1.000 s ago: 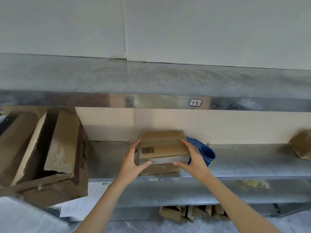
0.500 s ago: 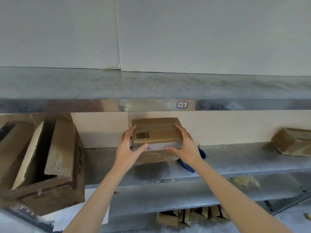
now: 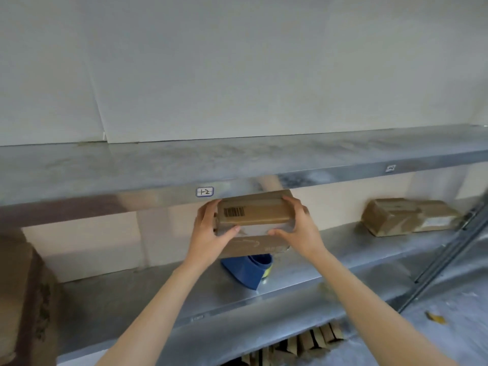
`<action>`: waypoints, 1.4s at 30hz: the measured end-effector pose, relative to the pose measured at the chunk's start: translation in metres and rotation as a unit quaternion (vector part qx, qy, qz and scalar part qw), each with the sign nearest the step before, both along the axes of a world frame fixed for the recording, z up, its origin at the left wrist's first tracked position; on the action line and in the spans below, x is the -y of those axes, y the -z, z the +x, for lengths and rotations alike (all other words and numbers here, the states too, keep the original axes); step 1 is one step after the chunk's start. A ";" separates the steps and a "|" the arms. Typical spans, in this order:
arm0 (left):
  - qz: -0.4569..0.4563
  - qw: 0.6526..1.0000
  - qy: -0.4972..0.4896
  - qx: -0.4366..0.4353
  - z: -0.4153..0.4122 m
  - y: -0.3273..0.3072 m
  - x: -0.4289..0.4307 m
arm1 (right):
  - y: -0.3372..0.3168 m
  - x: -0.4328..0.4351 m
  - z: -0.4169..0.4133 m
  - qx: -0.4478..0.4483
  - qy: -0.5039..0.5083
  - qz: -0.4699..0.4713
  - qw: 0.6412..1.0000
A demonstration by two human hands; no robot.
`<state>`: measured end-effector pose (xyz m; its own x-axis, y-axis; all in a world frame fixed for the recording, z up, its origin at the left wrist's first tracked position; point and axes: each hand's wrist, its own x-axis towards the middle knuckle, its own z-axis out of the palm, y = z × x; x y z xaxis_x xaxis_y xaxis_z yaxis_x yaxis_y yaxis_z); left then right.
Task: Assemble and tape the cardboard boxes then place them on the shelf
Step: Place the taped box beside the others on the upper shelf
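Note:
A small taped cardboard box with a barcode label is held in the air between both hands, just below the front edge of the upper metal shelf. My left hand grips its left end and my right hand grips its right end, thumbs on the near face. The box is lifted clear of the middle shelf. A blue tape dispenser lies on the middle shelf right under the box.
Another taped cardboard box lies on the middle shelf at the right. A large open carton fills the left edge. Folded cardboard pieces sit below the lowest shelf. A label marked 1-2 is on the upper shelf's edge.
Both hands have raised the box from the middle shelf up toward the upper shelf's edge. The view has swung up and left, uncovering the blue dispenser below the box.

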<state>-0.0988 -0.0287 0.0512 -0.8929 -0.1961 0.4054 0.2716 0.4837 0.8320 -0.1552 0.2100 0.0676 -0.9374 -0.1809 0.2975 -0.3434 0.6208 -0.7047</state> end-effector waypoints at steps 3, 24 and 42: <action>-0.004 0.999 0.035 0.014 -0.018 0.000 -0.031 | 0.001 -0.039 -0.014 0.008 0.013 -0.007 1.000; -0.235 0.964 -0.013 0.121 -0.126 0.044 -0.257 | 0.065 -0.306 -0.159 0.050 0.041 0.014 0.998; -0.228 0.955 -0.014 0.189 -0.178 0.045 -0.314 | 0.105 -0.376 -0.203 0.108 0.001 0.014 0.994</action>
<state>-0.2769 0.2853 0.0061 -0.9893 -0.1022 0.1043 -0.0248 0.8218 0.5693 -0.3584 0.5860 -0.0376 -0.9791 -0.1852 0.0840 -0.1852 0.6418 -0.7441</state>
